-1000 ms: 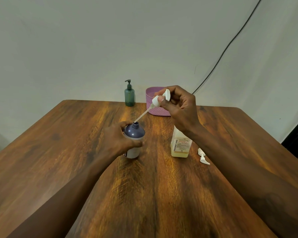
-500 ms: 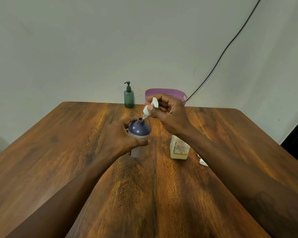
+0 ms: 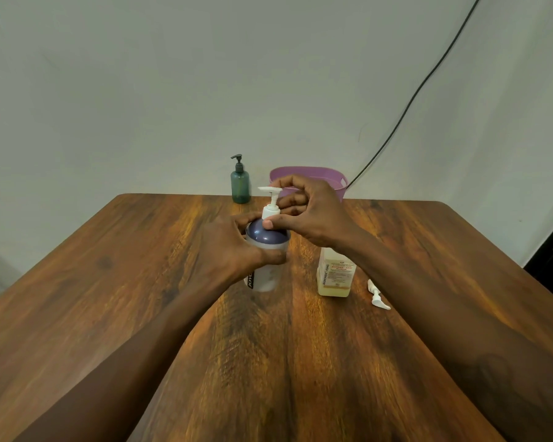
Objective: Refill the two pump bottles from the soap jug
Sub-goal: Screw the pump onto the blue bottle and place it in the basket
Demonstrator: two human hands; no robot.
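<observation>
Op: Risk check?

Obs: Your L hand (image 3: 233, 250) is wrapped round the bottle (image 3: 268, 240), upright on the table (image 3: 115, 282), just left of the jug (image 3: 334, 275). Your R hand (image 3: 310, 215) pinches the pump (image 3: 270, 202) at its collar, on the neck. Thread engagement: can't see.

Op: Worst case?

Obs: Twist w/ pump tilted → prob. cross-thread, leak later. Also your R forearm (image 3: 412, 282) crosses the jug's top; capped or not, can't tell. Nudge it and it may tip, soap out.

Op: Other?

Obs: The loose pump (image 3: 377, 296) lies just right of jug, near that forearm; easy to sweep off. The green bottle (image 3: 240, 183) stands at far edge, well apart.
</observation>
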